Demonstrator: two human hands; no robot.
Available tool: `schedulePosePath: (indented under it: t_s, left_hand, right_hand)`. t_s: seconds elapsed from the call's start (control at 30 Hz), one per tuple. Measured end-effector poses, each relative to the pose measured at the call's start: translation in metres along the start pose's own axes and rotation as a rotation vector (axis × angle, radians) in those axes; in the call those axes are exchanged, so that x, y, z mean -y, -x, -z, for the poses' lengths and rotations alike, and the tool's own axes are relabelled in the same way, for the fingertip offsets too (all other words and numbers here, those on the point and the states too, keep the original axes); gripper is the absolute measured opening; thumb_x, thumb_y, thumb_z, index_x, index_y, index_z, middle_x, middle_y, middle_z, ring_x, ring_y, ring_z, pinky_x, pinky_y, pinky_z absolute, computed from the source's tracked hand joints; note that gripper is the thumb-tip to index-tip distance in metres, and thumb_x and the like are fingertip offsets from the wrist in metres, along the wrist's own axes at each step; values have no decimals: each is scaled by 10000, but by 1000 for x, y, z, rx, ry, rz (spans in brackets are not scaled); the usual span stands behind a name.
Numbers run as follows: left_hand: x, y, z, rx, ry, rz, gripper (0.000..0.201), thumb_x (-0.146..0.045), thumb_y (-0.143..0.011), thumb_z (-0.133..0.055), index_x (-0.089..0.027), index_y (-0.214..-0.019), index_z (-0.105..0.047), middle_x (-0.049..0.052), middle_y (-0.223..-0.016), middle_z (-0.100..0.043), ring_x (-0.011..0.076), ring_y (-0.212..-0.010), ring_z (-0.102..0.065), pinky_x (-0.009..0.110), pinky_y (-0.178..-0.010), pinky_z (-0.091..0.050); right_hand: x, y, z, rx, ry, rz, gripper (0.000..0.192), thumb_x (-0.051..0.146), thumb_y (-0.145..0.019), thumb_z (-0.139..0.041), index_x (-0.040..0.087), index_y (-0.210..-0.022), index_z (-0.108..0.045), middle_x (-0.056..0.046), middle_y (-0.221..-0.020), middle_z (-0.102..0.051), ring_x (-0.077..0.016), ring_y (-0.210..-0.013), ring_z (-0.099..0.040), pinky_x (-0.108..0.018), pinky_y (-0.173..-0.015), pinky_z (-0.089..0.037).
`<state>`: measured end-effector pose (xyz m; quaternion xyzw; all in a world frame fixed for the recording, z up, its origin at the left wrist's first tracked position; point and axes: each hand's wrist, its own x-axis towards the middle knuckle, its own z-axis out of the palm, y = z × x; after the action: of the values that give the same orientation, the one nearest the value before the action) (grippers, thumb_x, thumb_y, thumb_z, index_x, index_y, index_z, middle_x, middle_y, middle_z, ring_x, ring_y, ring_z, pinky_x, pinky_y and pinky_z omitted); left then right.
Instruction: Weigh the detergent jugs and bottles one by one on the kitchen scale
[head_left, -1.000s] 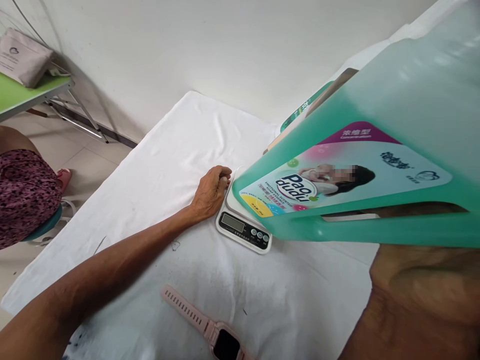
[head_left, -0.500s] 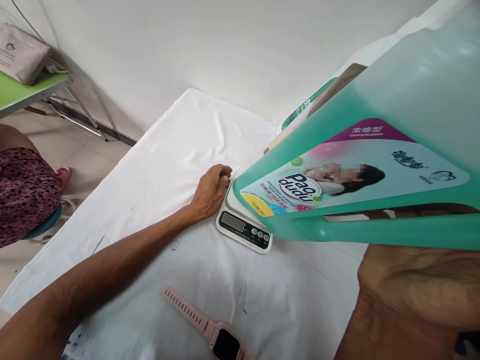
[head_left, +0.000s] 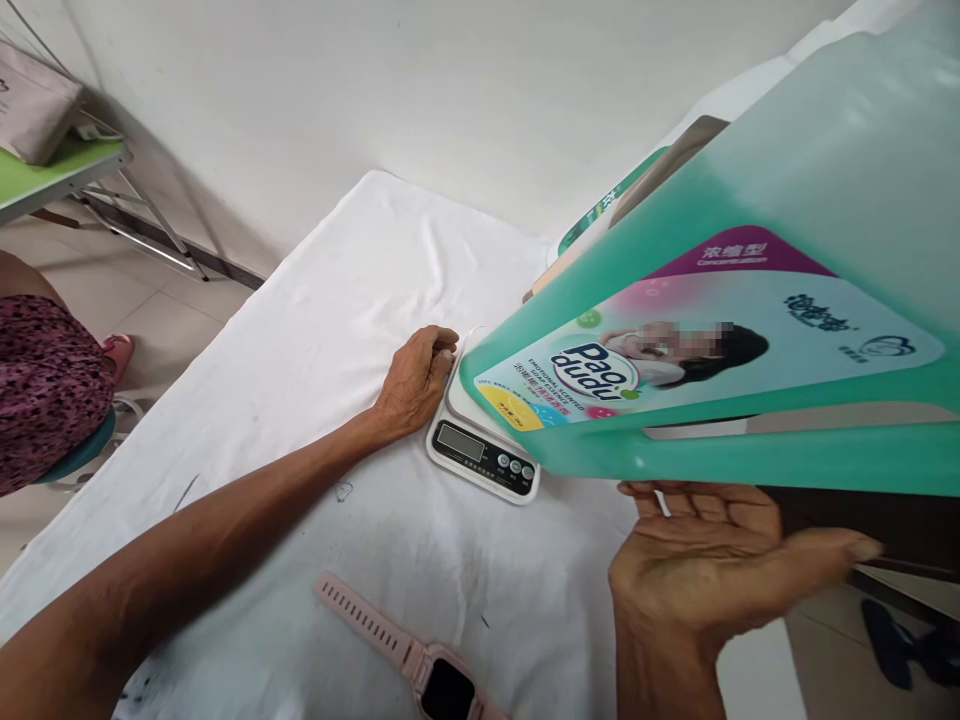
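A large jug of green liquid soap (head_left: 600,372), with a Pao dudu label, stands on a white digital scale (head_left: 480,458). My left hand (head_left: 415,378) lies at the scale's left side, its fingers curled together against the edge. The scale's display shows no readable figures. Below the jug's handle, my right hand (head_left: 694,560) is palm up with the thumb stretched out and the fingers apart. Its fingertips are partly hidden by the jug, and it grips nothing.
A pink smartwatch (head_left: 442,680) lies on the white tablecloth (head_left: 315,320). Behind the jug are a brown panel and another green-labelled container (head_left: 611,200). At left, a person's patterned clothing (head_left: 49,390) shows beside a green table (head_left: 52,180) with a bag (head_left: 34,105).
My right hand has come off the jug's handle and moved left and down, palm up. The jug stays on the scale, and my left hand stays at the scale's edge. The view shifts slightly.
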<state>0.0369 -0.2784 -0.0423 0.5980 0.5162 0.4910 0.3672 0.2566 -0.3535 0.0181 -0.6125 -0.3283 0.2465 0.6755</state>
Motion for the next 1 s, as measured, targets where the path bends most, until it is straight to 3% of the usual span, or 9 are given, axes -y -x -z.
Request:
schedulePosePath:
  t_s: [0.1,0.23,0.7,0.87,1.0]
  left_hand:
    - [-3,1,1,6,7,14,211,-199,-963,-415,-176,-1083,-586,106,-1066,-693,196,-981,-670,411,-923,-558]
    - [-4,1,1,6,9,15,212,-199,-960,-416,-174,-1083,-588,106,-1062,-694,195,-979,-670,411,-923,-557]
    - [-2,1,1,4,-5,4,204,-192,-949,-426,-181,-1077,-585,104,-1068,-697,197,-984,-671,415,-915,-560]
    - [-2,1,0,5,-7,3,204,-192,-951,-427,-181,-1082,-583,102,-1069,-697,194,-987,-672,409,-922,-560]
    - [-3,1,2,8,-8,7,214,-198,-952,-433,-169,-1097,-587,109,-1077,-698,199,-995,-674,413,-927,-560]
  right_hand:
    - [-27,2,11,-64,41,-55,688,909,-756,-415,226,-726,-487,-7,-656,-523,-172,-581,-536,-318,-513,-456]
    - [-47,8,10,11,106,-40,635,825,-845,-433,207,-716,-502,13,-573,-505,-138,-507,-494,-277,-481,-397]
    - [-49,13,7,42,139,-19,606,768,-898,-429,204,-697,-518,21,-557,-502,-131,-496,-481,-271,-467,-370]
    - [-25,10,1,19,47,33,596,828,-794,-486,234,-765,-517,-4,-704,-544,-184,-649,-557,-308,-534,-438]
    - [23,0,-25,89,-110,357,520,772,-841,-499,258,-840,-578,-49,-891,-575,-255,-922,-608,-424,-734,-528]
